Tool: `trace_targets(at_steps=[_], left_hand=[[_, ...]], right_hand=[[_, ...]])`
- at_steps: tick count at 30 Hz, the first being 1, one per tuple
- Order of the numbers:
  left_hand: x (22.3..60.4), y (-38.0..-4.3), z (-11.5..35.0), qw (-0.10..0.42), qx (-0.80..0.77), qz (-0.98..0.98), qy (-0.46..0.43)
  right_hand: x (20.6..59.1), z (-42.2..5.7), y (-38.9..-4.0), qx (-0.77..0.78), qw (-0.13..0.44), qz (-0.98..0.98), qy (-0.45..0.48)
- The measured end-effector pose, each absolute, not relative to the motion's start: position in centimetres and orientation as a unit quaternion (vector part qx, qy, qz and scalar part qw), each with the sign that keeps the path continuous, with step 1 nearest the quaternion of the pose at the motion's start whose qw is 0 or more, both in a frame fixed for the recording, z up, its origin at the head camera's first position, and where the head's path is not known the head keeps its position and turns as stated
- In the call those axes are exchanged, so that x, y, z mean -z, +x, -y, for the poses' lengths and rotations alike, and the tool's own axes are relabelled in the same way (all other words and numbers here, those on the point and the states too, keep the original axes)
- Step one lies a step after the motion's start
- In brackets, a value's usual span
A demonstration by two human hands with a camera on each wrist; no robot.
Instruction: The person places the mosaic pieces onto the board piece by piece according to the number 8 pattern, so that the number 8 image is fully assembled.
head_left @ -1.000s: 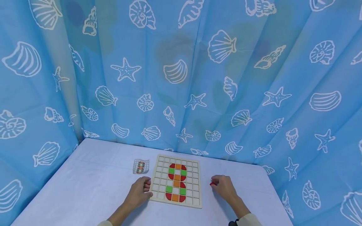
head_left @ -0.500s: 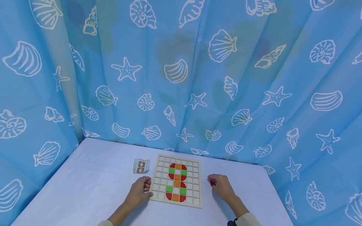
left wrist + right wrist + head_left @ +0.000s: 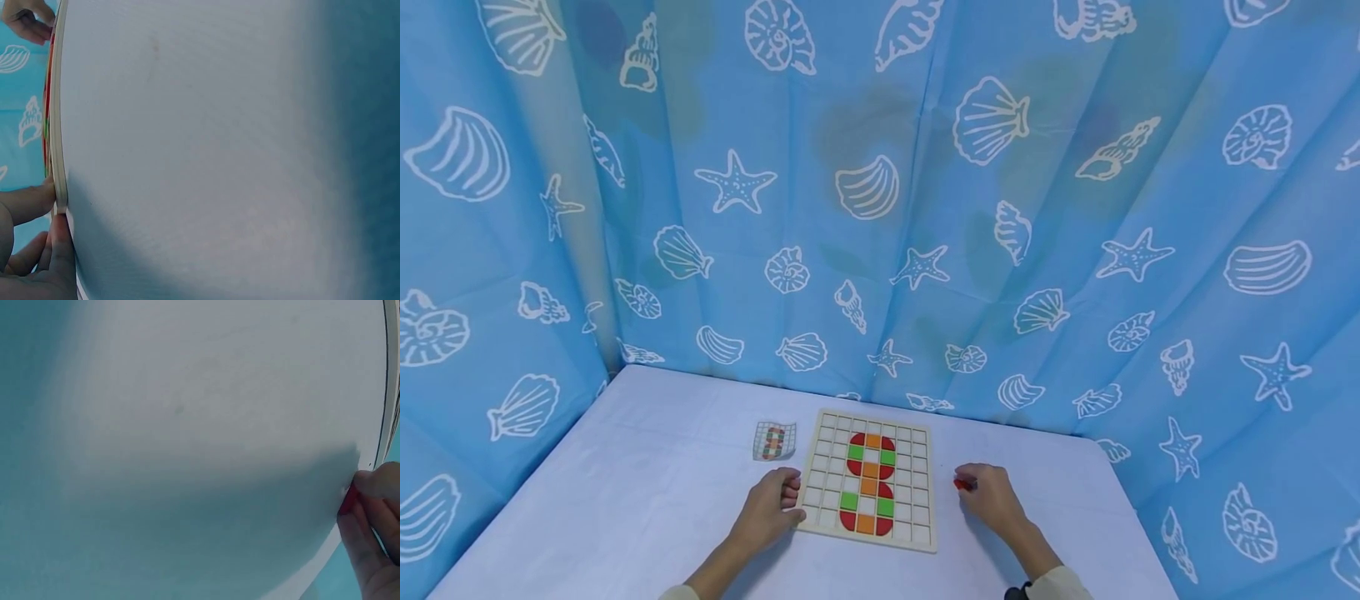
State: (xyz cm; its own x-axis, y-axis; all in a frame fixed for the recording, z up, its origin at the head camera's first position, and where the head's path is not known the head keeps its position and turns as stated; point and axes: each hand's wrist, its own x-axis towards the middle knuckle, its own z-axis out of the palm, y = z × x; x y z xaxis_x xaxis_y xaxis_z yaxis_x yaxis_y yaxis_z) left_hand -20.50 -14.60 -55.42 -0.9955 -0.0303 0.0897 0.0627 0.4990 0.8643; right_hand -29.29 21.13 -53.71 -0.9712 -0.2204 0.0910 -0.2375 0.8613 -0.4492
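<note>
A square wooden grid board [image 3: 914, 435] lies on the table, with red quarter-round, orange and green square tiles forming a figure-eight shape in its cells. My left hand [image 3: 767, 510] holds the board by its lower left edge; in the left wrist view, thumb and fingers [image 3: 39, 201] meet at that edge. To the right of the board, my right hand [image 3: 991, 498] pinches a small red tile [image 3: 962, 485] between thumb and fingers, a little apart from the board. The right wrist view shows this red tile [image 3: 349, 501] edge-on, its full outline covered by fingers.
A small, slightly curled pattern card [image 3: 773, 442] with a gridded coloured figure lies left of the board. Under everything is a white-covered table [image 3: 655, 450]. A blue shell-print curtain [image 3: 820, 233] closes off the back and sides.
My right hand shifts slightly at the same spot, and the red tile turns between its fingers. The left hand and the board stay put.
</note>
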Motion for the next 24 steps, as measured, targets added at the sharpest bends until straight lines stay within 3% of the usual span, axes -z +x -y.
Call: trace_targets(at_steps=[9, 24], left_hand=[[55.5, -20.4, 14.7, 0.055, 0.495, 0.867, -0.011], [55.4, -20.5, 14.7, 0.048, 0.497, 0.867, -0.013]], right_hand=[[52.9, -18.6, -29.1, -0.241, 0.041, 0.954, 0.173], [52.3, -11.9, -28.7, -0.266, 0.023, 0.932, 0.246]])
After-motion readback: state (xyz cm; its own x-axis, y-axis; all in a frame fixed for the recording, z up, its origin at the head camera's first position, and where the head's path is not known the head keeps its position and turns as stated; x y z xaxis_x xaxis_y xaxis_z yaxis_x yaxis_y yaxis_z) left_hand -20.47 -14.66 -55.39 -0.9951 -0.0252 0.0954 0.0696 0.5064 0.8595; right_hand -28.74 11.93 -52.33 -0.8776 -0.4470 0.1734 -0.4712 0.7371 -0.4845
